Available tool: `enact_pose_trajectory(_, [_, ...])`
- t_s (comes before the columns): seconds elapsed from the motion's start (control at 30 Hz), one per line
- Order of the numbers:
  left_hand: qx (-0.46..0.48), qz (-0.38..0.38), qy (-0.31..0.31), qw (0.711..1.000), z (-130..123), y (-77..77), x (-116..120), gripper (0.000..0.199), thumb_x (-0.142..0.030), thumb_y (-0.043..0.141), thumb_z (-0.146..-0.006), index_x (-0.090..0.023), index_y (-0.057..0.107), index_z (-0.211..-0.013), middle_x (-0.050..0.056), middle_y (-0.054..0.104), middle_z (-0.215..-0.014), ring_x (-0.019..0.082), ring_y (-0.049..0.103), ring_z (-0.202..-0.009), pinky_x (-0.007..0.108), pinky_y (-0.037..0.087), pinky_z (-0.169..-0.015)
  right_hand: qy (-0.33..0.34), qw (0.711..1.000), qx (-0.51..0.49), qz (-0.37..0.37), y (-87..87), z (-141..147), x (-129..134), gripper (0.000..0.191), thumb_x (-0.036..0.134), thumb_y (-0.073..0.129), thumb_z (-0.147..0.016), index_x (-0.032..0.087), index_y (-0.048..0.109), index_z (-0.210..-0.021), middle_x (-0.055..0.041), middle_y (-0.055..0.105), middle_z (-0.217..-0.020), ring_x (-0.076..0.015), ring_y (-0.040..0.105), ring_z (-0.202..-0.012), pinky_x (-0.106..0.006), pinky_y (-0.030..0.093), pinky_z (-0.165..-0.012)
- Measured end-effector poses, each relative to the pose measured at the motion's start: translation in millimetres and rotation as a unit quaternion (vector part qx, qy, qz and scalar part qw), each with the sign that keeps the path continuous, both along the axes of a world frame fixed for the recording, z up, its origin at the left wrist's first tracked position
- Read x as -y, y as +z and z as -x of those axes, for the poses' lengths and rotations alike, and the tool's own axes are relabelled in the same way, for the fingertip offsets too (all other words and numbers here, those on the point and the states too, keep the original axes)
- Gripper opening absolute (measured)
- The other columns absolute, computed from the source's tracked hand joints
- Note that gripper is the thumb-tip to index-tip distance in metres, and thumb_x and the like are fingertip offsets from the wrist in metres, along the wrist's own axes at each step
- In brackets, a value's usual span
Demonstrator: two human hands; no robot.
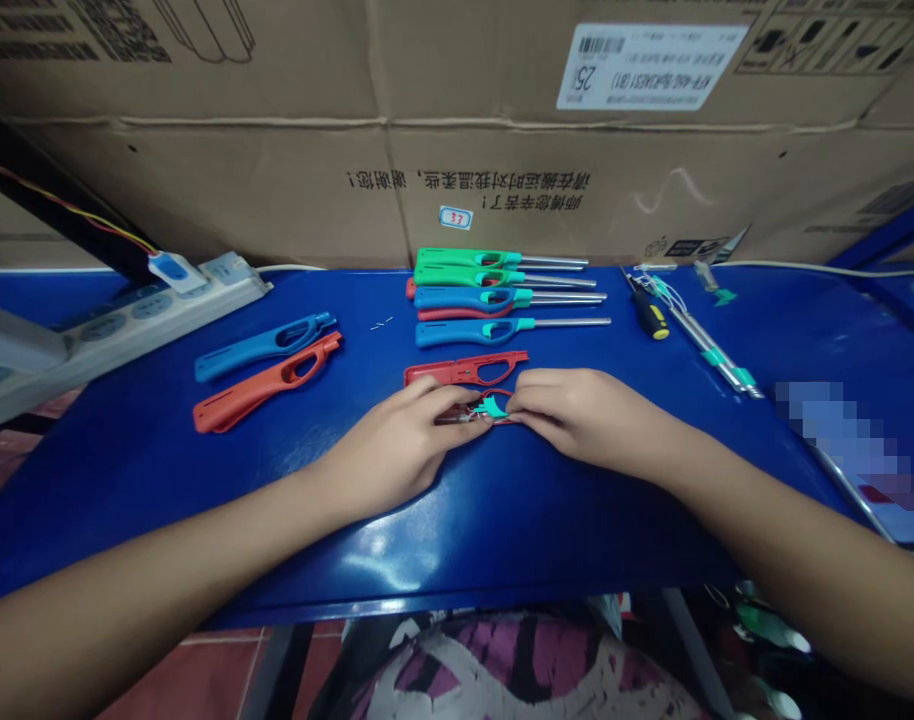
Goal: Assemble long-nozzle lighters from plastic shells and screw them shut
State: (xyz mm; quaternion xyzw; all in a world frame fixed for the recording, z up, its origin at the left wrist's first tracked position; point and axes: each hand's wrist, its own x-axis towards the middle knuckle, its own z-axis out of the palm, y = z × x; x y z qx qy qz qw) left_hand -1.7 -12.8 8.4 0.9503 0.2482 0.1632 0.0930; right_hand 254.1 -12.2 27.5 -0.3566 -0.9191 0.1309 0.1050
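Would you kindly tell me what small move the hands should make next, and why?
Probably the right hand should gently press the turquoise trigger into place while the left hand steadies the near red casing half: both hands are at that half, and the far red casing half lies apart, leaving the trigger exposed.

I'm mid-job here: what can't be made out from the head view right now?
All in the head view:
- Red shell around the turquoise trigger: its left part is covered by the left hand.
- Anything between the right hand's fingertips: hidden by its own fingers.
- Power strip: cut off by the left edge.
- Pixelated item: blurred out, cut off by the right edge.
- Thin bits: too small to identify.
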Motion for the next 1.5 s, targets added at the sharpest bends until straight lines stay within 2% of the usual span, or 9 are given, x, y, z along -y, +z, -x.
enact_pose_trajectory(0.13, [-0.005, 0.004, 0.001, 1.000, -0.8, 0.7, 1.2, 0.044, -0.006, 0.049, -0.096, -0.021, 0.066, -0.133, 0.015, 0.062, -0.131, 0.029, 0.056, -0.121, 0.049, 0.055, -0.099, -0.006, 1.000, 0.019, -0.008, 0.2, 2.1, 1.3, 0.020, 0.017, 0.050, -0.100, 0.015, 0.070, -0.096, -0.0068, 0.066, -0.093, -0.0193, 0.064, -0.085, -0.029, 0.047, -0.073])
enact_pose_trajectory(0.4, [-0.004, 0.006, -0.002, 1.000, -0.9, 0.6, 2.2, 0.045, -0.006, 0.048, -0.096, -0.021, 0.065, -0.134, 0.013, 0.061, -0.134, 0.029, 0.056, -0.120, 0.048, 0.054, -0.100, 0.015, 0.998, -0.058, 0.037, 0.2, -2.5, -4.6, 0.016, 0.014, 0.057, -0.097, 0.015, 0.070, -0.087, -0.0046, 0.067, -0.086, -0.0156, 0.063, -0.080, -0.026, 0.046, -0.073])
enact_pose_trajectory(0.63, [-0.021, -0.001, -0.014, 1.000, -3.5, 3.3, 3.8, 0.045, -0.007, 0.049, -0.096, -0.021, 0.064, -0.135, 0.014, 0.060, -0.134, 0.030, 0.056, -0.120, 0.049, 0.054, -0.100, 0.048, 0.998, 0.032, -0.001, 7.0, -4.0, -0.8, 0.023, 0.016, 0.050, -0.100, 0.016, 0.070, -0.091, -0.0047, 0.065, -0.085, -0.0167, 0.062, -0.078, -0.027, 0.044, -0.068])
enact_pose_trajectory(0.77, [-0.029, -0.002, -0.009, 1.000, -3.8, 3.5, 4.3, 0.045, -0.008, 0.047, -0.097, -0.023, 0.064, -0.135, 0.014, 0.060, -0.134, 0.029, 0.055, -0.121, 0.050, 0.054, -0.100, 0.012, 0.998, 0.062, -0.021, 7.9, -2.4, 2.2, 0.020, 0.018, 0.051, -0.100, 0.015, 0.069, -0.092, -0.0062, 0.065, -0.091, -0.0181, 0.063, -0.079, -0.028, 0.044, -0.066])
enact_pose_trajectory(1.0, [-0.035, 0.002, -0.007, 0.999, -2.4, 3.2, 4.3, 0.047, -0.007, 0.047, -0.096, -0.023, 0.062, -0.137, 0.014, 0.059, -0.136, 0.029, 0.053, -0.124, 0.050, 0.054, -0.100, 0.021, 0.999, -0.015, 0.047, 6.2, -11.3, -2.2, 0.015, 0.017, 0.055, -0.098, 0.016, 0.069, -0.094, -0.0048, 0.065, -0.096, -0.0163, 0.062, -0.086, -0.027, 0.047, -0.076])
enact_pose_trajectory(1.23, [-0.033, -0.002, -0.009, 0.999, -2.6, 2.3, 4.7, 0.045, -0.008, 0.047, -0.097, -0.022, 0.062, -0.137, 0.014, 0.060, -0.137, 0.029, 0.053, -0.128, 0.050, 0.054, -0.101, -0.013, 0.999, 0.029, 0.035, 7.2, -11.1, -1.8, 0.017, 0.020, 0.053, -0.099, 0.017, 0.069, -0.095, -0.0053, 0.065, -0.096, -0.0180, 0.063, -0.084, -0.030, 0.046, -0.072])
enact_pose_trajectory(1.37, [0.021, -0.005, -0.006, 1.000, 0.1, 2.5, 3.4, 0.038, -0.013, 0.051, -0.099, -0.023, 0.065, -0.133, 0.011, 0.065, -0.133, 0.025, 0.061, -0.120, 0.044, 0.056, -0.100, -0.003, 0.999, 0.023, 0.045, 11.3, -14.3, -3.1, 0.017, 0.022, 0.054, -0.099, 0.018, 0.070, -0.098, -0.0052, 0.066, -0.098, -0.0179, 0.064, -0.088, -0.029, 0.048, -0.074])
enact_pose_trajectory(1.5, [0.067, 0.014, 0.009, 0.998, 5.0, 12.6, -1.1, 0.025, -0.022, 0.058, -0.098, -0.020, 0.072, -0.119, 0.009, 0.073, -0.116, 0.022, 0.067, -0.106, 0.038, 0.057, -0.094, -0.004, 0.999, 0.039, 0.021, 15.7, -19.1, -3.4, 0.020, 0.022, 0.052, -0.100, 0.019, 0.071, -0.102, -0.0055, 0.068, -0.100, -0.0183, 0.065, -0.086, -0.031, 0.049, -0.073])
